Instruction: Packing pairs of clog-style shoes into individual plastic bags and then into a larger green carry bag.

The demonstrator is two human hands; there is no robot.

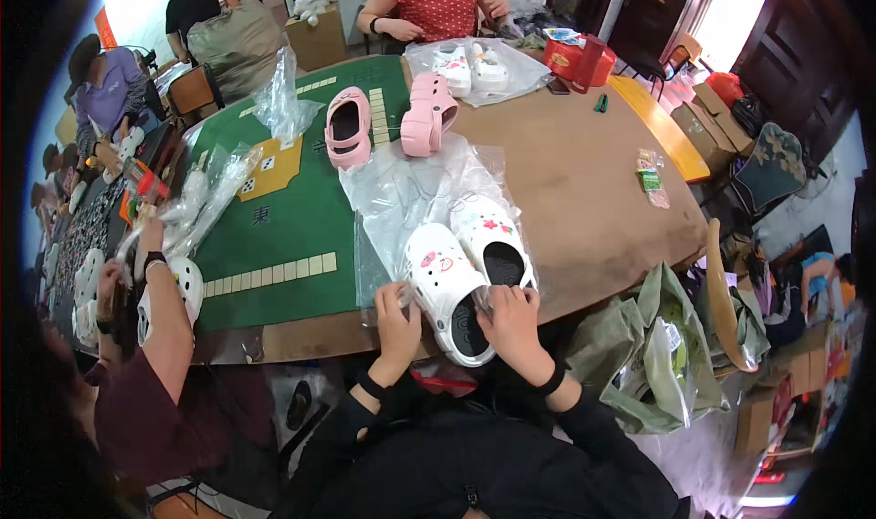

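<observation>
Two white clogs with colourful charms, the left one (436, 262) and the right one (489, 231), lie side by side at the near table edge, toes pointing away from me. Around and beneath them spreads a clear plastic bag (383, 195); how far the clogs are inside it I cannot tell. My left hand (397, 327) pinches the bag's edge beside the left clog. Fingers closed, my right hand (516, 325) is over the heels and grips plastic there. Beyond the bag stand pink clogs, one flat (349, 122) and one tilted (427, 117).
Tiles (274, 272) sit on a green mat (274, 304). At my left a person (164, 373) handles plastic bags; across the table another person (438, 3) sits by bagged white clogs (470, 70). A green bag (639, 346) stands at my right. A small packet (651, 179) lies on the table.
</observation>
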